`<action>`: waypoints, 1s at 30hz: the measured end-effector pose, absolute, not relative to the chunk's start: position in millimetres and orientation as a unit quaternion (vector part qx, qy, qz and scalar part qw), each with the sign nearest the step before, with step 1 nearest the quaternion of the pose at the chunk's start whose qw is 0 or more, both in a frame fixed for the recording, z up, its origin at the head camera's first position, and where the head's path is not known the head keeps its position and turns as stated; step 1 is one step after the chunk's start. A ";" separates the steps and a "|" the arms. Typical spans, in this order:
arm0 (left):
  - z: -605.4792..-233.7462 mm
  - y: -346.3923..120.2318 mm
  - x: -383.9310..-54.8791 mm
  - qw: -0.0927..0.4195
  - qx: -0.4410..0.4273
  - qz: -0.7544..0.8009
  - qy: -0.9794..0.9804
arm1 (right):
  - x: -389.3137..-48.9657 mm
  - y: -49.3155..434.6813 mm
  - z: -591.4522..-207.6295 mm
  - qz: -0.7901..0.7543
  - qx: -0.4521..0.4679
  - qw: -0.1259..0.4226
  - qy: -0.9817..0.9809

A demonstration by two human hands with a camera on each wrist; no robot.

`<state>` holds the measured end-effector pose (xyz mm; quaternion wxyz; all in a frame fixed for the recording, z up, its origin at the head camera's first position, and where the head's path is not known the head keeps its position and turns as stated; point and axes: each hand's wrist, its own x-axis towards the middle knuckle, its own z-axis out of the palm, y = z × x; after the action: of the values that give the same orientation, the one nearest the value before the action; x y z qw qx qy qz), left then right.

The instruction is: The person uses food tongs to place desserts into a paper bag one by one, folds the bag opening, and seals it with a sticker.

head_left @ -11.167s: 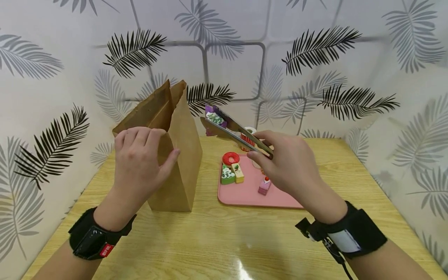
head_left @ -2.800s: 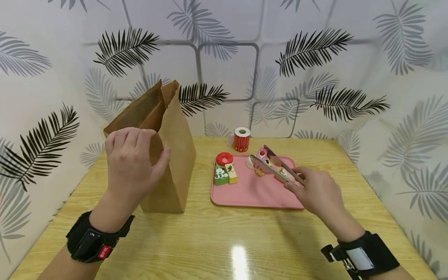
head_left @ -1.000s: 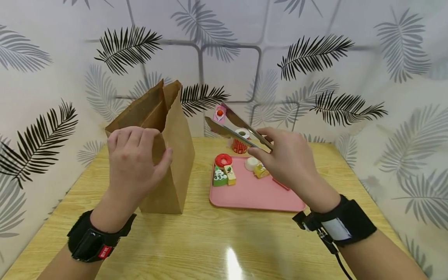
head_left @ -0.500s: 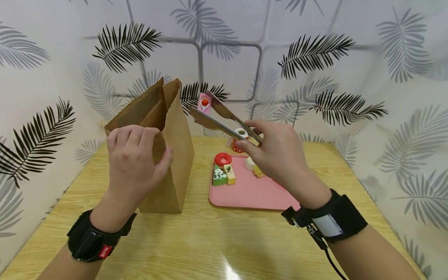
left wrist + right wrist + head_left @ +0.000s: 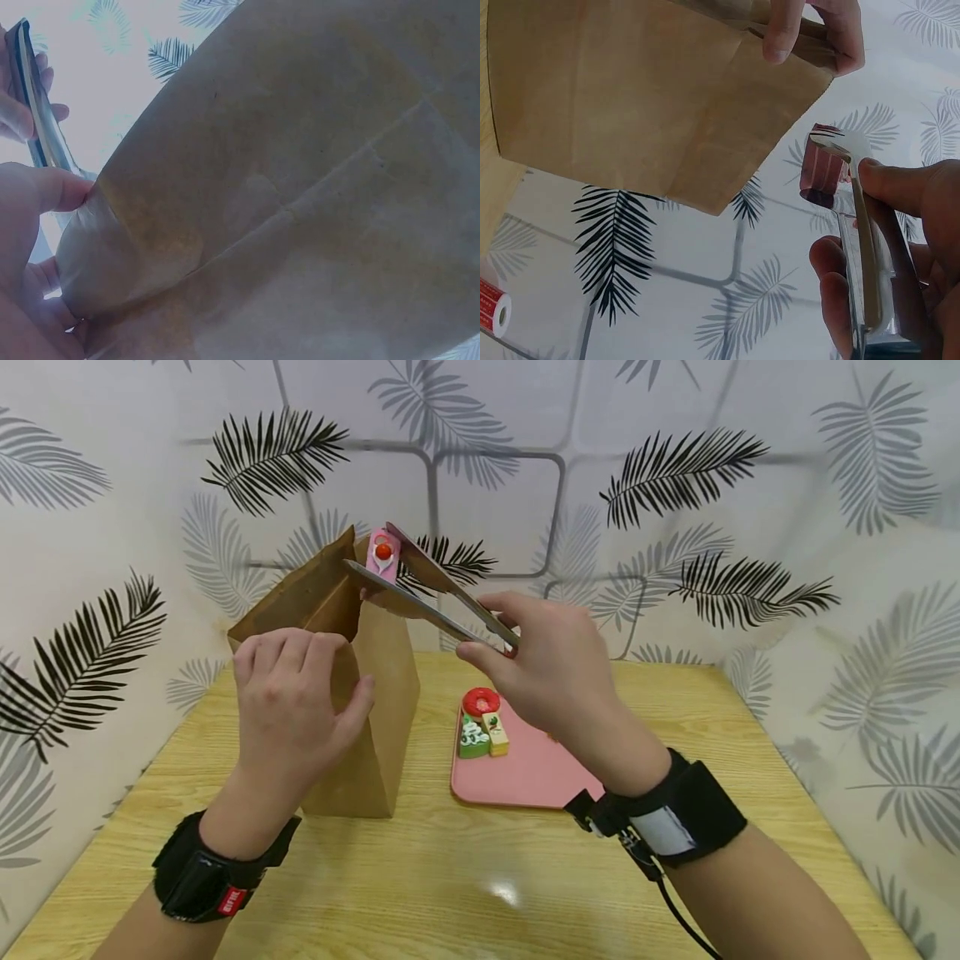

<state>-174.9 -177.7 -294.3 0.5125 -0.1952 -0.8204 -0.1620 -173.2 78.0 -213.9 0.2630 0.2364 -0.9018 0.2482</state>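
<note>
My left hand (image 5: 292,702) grips the near rim of a standing brown paper bag (image 5: 390,693), whose mouth gapes at the top. In the left wrist view the thumb presses the paper (image 5: 270,180). My right hand (image 5: 558,672) holds metal tongs (image 5: 450,597). Between the tongs' tips sits a small pink toy cake (image 5: 383,553) with a red ball on top. The cake hangs beside the bag's upper right edge; in the right wrist view the cake (image 5: 823,169) is apart from the paper.
A pink tray (image 5: 517,781) lies on the wooden table (image 5: 420,885). On its left are a red toy donut (image 5: 481,702), a green toy cake slice (image 5: 474,739) and a yellow toy cake (image 5: 496,733). A red label roll (image 5: 493,307) shows in the right wrist view.
The right hand has lifted the pink toy cake off the tray with the tongs and carried it up and left to the bag's mouth. The left hand stays on the bag.
</note>
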 end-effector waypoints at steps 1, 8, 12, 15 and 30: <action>-293.9 -178.1 -174.7 0.513 -0.194 -0.161 -0.820 | -173.2 74.8 -213.0 0.252 0.241 0.266 -0.899; -291.7 -180.7 -172.0 0.515 -0.195 -0.159 -0.819 | -176.4 53.8 -208.4 0.242 0.242 0.257 -0.904; -291.4 -181.6 -170.6 0.510 -0.196 -0.152 -0.824 | -180.0 42.2 -208.6 0.231 0.237 0.236 -0.914; -292.8 -181.4 -169.5 0.504 -0.195 -0.145 -0.828 | -180.7 35.6 -210.0 0.227 0.239 0.229 -0.916; -292.7 -181.8 -167.1 0.493 -0.195 -0.143 -0.836 | -176.1 26.1 -209.1 0.200 0.243 0.202 -0.927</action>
<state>-167.1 -181.8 -292.7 0.4926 -0.1952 -0.8360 -0.1427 -176.1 26.1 -209.1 0.2023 0.2427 -0.9275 0.1998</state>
